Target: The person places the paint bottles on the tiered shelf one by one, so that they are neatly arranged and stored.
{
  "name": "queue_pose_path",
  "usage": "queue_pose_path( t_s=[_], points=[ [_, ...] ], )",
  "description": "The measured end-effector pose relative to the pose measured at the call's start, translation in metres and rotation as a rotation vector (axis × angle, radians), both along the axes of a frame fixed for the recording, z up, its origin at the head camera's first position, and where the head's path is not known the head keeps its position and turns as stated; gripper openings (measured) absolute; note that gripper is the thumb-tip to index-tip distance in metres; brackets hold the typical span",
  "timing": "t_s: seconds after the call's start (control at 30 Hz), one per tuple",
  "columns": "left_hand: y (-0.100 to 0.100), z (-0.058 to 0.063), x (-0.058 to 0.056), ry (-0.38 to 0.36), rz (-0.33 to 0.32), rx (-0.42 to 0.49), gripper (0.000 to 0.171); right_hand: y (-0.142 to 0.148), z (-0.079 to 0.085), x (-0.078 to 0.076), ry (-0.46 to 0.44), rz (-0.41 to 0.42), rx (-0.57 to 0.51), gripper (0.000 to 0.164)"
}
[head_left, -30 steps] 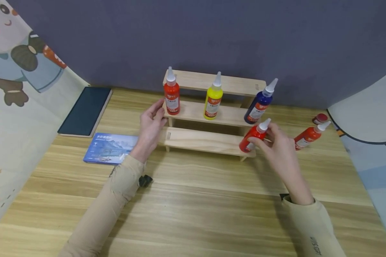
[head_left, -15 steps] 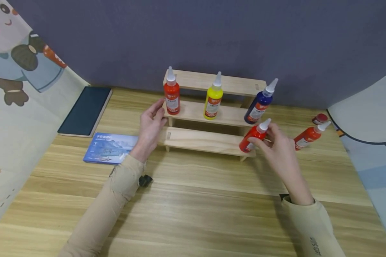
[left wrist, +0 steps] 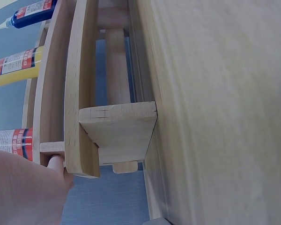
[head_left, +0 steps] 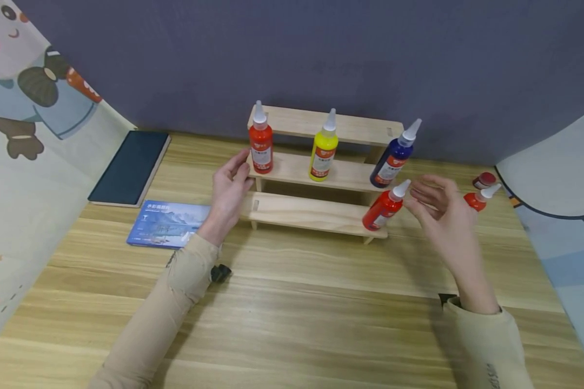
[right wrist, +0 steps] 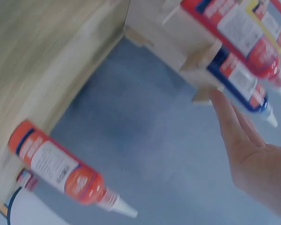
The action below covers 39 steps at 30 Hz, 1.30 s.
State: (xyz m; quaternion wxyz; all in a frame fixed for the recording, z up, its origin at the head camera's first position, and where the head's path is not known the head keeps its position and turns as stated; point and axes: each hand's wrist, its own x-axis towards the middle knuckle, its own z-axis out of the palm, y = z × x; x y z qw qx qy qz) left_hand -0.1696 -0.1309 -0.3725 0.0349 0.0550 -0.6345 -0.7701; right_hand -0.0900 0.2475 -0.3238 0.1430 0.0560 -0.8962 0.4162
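Observation:
A three-step wooden shelf [head_left: 311, 212] stands against the dark backdrop. My left hand [head_left: 230, 192] grips the left end of its middle step, beside a red paint bottle [head_left: 261, 151]. On that same step are a yellow paint bottle [head_left: 323, 154] and a dark blue one [head_left: 392, 162]. Another red paint bottle [head_left: 383, 209] stands upright at the right end of the lowest step. Just right of it, my right hand [head_left: 445, 221] holds nothing, its fingers loosely bent and apart from the bottle. In the right wrist view, the fingers [right wrist: 232, 117] reach out straight near the blue bottle.
Behind my right hand, one more red paint bottle [head_left: 476, 201] stands on the table, partly hidden. A small red-lidded jar [head_left: 484, 180] is near the right wall. To the left lie a dark notebook [head_left: 128, 168] and a blue picture box [head_left: 167, 224].
My right hand has let go of the red paint bottle on the lowest step and moved to the right. The bottle stays in place. My left hand has not moved.

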Motion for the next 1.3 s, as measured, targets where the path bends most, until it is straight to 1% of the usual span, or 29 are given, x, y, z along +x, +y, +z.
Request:
queue_pose_path(
  t_s=[0.13,0.33,0.5,0.63,0.7,0.93,1.03,1.17,1.3],
  points=[
    [0.000,0.000,0.000,0.000,0.002,0.005,0.047,0.014,0.003,0.002,0.014,-0.060,0.014,0.054],
    [-0.001,-0.001,0.000,0.000,0.005,0.010,0.047,0.032,0.007,0.005,0.053,-0.126,-0.034,0.049],
    [0.000,-0.001,0.000,0.002,0.010,0.011,0.047,0.047,0.009,0.009,0.063,-0.217,-0.024,0.047],
    [0.001,0.000,0.000,0.004,0.016,0.006,0.047,0.059,0.009,0.009,0.077,-0.265,-0.051,0.046],
    [0.001,0.000,0.000,0.002,0.016,0.006,0.047,0.065,0.009,0.009,0.084,-0.286,-0.052,0.047],
    [0.000,0.001,0.000,0.000,0.004,0.016,0.047,0.085,-0.001,0.005,0.026,-0.383,-0.027,0.049],
    [0.001,0.001,0.000,0.003,0.003,0.016,0.047,0.092,-0.004,0.004,0.027,-0.415,-0.015,0.049],
    [0.001,0.000,0.000,0.004,0.006,0.015,0.047,0.099,-0.008,0.003,0.043,-0.439,-0.058,0.048],
    [0.001,0.000,0.000,0.004,0.005,0.020,0.047,0.103,-0.009,0.002,0.052,-0.445,-0.093,0.048]
  ],
)
